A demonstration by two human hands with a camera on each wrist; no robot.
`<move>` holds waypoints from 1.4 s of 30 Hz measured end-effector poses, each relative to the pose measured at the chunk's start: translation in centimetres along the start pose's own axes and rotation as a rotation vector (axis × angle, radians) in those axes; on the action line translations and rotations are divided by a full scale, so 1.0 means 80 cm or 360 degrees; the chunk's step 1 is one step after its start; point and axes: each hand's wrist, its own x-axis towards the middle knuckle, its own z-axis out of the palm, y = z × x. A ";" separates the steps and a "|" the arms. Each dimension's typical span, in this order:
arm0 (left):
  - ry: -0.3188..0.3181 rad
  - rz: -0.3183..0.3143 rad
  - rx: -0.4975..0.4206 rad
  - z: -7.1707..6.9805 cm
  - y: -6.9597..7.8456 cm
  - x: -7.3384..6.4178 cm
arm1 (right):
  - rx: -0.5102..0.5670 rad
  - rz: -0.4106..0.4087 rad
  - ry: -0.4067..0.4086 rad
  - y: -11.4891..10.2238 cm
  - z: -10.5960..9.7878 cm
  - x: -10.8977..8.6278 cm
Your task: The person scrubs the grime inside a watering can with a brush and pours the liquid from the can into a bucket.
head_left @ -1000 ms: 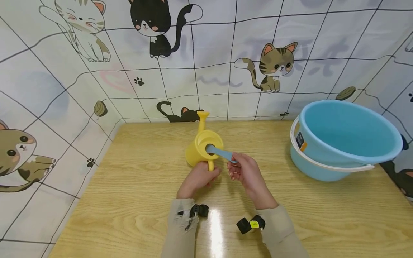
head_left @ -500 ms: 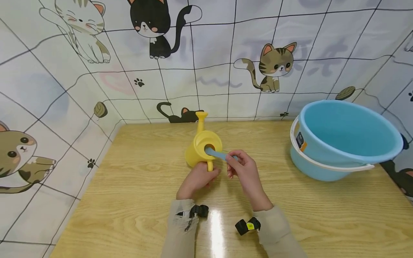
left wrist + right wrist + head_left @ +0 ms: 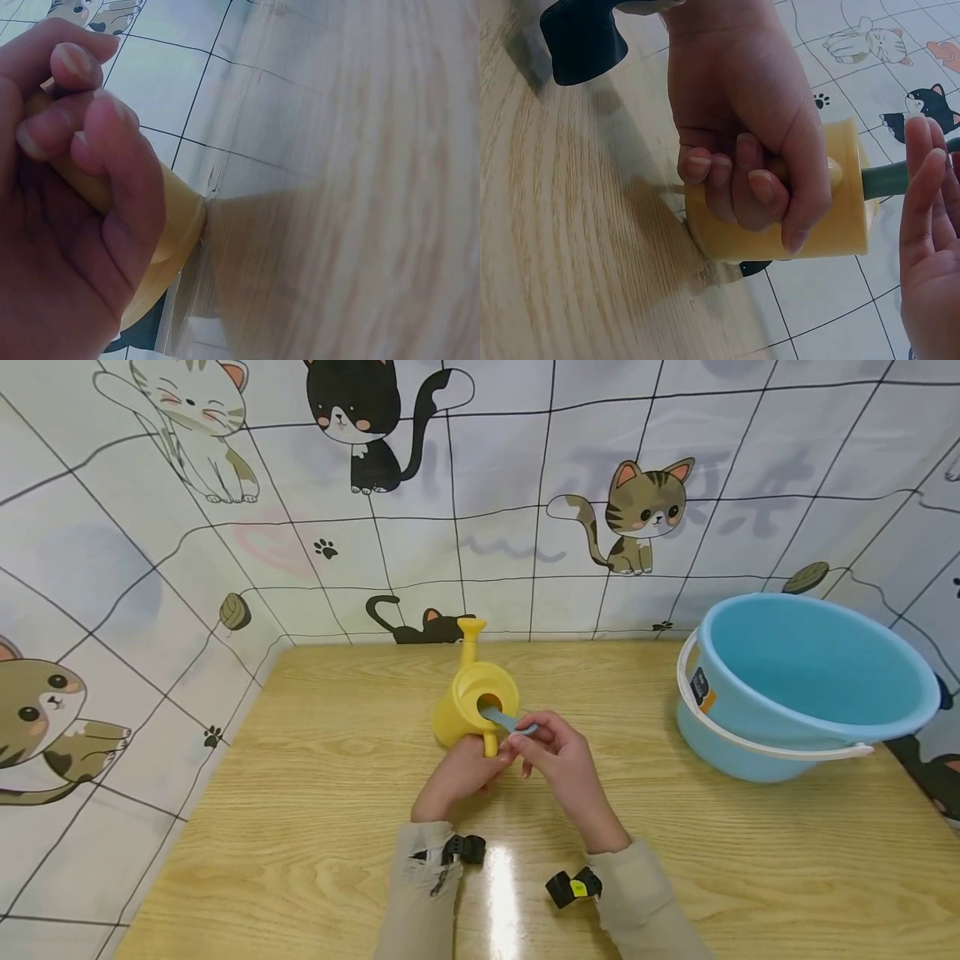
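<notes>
A yellow toy watering can (image 3: 450,718) stands on the wooden table, its spout pointing toward the back wall. My left hand (image 3: 465,772) grips the can's handle from the near side; in the right wrist view the fingers of this left hand (image 3: 754,180) are curled round it. A slim blue-grey stick-like handle (image 3: 501,718) pokes out of the can's round top opening. Its upper end is pinched between the thumb and fingers of my right hand (image 3: 558,760). Whatever is at its lower end is hidden inside the can.
A large light-blue bucket (image 3: 750,752) with a white carrying handle (image 3: 780,747) stands at the right of the table (image 3: 315,827). Behind the table rises a cat-patterned wall covering (image 3: 495,552). Black cameras are strapped to both wrists.
My right hand has moved left, closer to the watering can, and less of the blue-grey handle shows outside the opening. The left hand and the can have stayed in place.
</notes>
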 end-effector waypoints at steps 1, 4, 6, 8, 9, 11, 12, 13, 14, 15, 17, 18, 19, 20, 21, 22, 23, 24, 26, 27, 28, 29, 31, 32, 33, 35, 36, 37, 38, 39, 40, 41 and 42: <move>-0.0002 0.0001 -0.0002 0.000 0.000 0.000 | -0.0015 -0.0016 0.0012 -0.001 0.001 0.000; 0.0000 0.0008 0.0000 0.000 -0.001 0.001 | -0.0074 -0.0042 0.0074 -0.005 0.002 -0.002; 0.0006 0.0000 0.0008 0.000 -0.001 0.001 | -0.0086 -0.0056 0.0112 -0.009 0.004 -0.004; 0.0015 -0.0002 0.0026 0.000 -0.002 0.001 | -0.0115 -0.0086 0.0159 -0.015 0.005 -0.006; 0.0019 -0.0003 0.0040 0.001 -0.002 0.001 | -0.0119 -0.0100 0.0177 -0.019 0.006 -0.007; 0.0027 0.0004 0.0058 0.001 -0.001 0.000 | -0.0145 -0.0124 0.0208 -0.024 0.008 -0.008; 0.0029 0.0013 0.0066 0.001 -0.001 0.000 | -0.0169 -0.0134 0.0232 -0.027 0.008 -0.008; 0.0029 0.0024 0.0070 0.002 0.000 0.000 | -0.0191 -0.0138 0.0260 -0.028 0.008 -0.009; 0.0027 0.0035 0.0069 0.002 0.000 0.000 | -0.0209 -0.0138 0.0286 -0.029 0.009 -0.009; 0.0026 0.0047 0.0067 0.002 0.000 0.000 | -0.0226 -0.0135 0.0312 -0.030 0.008 -0.010; 0.0023 0.0060 0.0055 0.003 0.000 0.001 | -0.0261 -0.0127 0.0363 -0.030 0.008 -0.010; 0.0022 0.0063 0.0050 0.003 0.000 0.001 | -0.0270 -0.0122 0.0387 -0.029 0.007 -0.009; 0.0022 0.0065 0.0047 0.003 0.000 0.001 | -0.0273 -0.0118 0.0403 -0.029 0.007 -0.009; 0.0024 0.0066 0.0048 0.002 -0.001 0.001 | -0.0275 -0.0112 0.0412 -0.028 0.006 -0.009; 0.0023 0.0066 0.0048 0.002 -0.001 0.001 | -0.0273 -0.0109 0.0417 -0.027 0.006 -0.008; 0.0023 0.0063 0.0050 0.002 -0.001 0.000 | -0.0272 -0.0107 0.0419 -0.026 0.006 -0.008; 0.0026 0.0061 0.0053 0.002 -0.001 0.000 | -0.0272 -0.0106 0.0421 -0.025 0.006 -0.008; 0.0025 0.0056 0.0055 0.002 -0.001 0.000 | -0.0271 -0.0107 0.0423 -0.024 0.005 -0.007; 0.0026 0.0044 0.0057 0.002 -0.001 0.000 | -0.0252 -0.0112 0.0418 -0.022 0.005 -0.006; 0.0025 0.0038 0.0056 0.002 -0.001 0.000 | -0.0239 -0.0116 0.0416 -0.020 0.005 -0.006; 0.0025 0.0034 0.0059 0.002 -0.001 0.000 | -0.0234 -0.0117 0.0414 -0.019 0.005 -0.006; 0.0025 0.0035 0.0065 0.002 0.000 0.000 | -0.0220 -0.0115 0.0413 -0.018 0.005 -0.005; 0.0024 0.0043 0.0078 0.002 0.000 0.000 | -0.0170 -0.0106 0.0393 -0.015 0.004 -0.005; 0.0025 0.0048 0.0085 0.002 0.000 0.001 | -0.0143 -0.0095 0.0379 -0.014 0.003 -0.004; 0.0025 0.0054 0.0092 0.002 0.000 0.001 | -0.0115 -0.0083 0.0364 -0.012 0.002 -0.004; 0.0023 0.0064 0.0106 0.002 0.001 0.001 | -0.0031 -0.0047 0.0340 -0.008 0.000 -0.002; 0.0022 0.0065 0.0104 0.003 0.001 0.001 | 0.0016 -0.0028 0.0322 -0.005 -0.002 -0.002; 0.0021 0.0064 0.0098 0.003 0.000 0.001 | 0.0078 -0.0002 0.0302 -0.002 -0.004 0.000; 0.0019 0.0064 0.0094 0.003 0.000 0.001 | 0.0137 0.0024 0.0287 0.002 -0.005 0.001; 0.0018 0.0064 0.0088 0.003 0.000 0.001 | 0.0197 0.0045 0.0273 0.006 -0.007 0.002; 0.0019 0.0064 0.0088 0.003 0.000 0.001 | 0.0256 0.0063 0.0261 0.010 -0.009 0.003; 0.0020 0.0063 0.0083 0.003 0.000 0.001 | 0.0309 0.0075 0.0245 0.015 -0.010 0.004; 0.0019 0.0062 0.0080 0.003 -0.001 0.001 | 0.0361 0.0085 0.0222 0.019 -0.012 0.006</move>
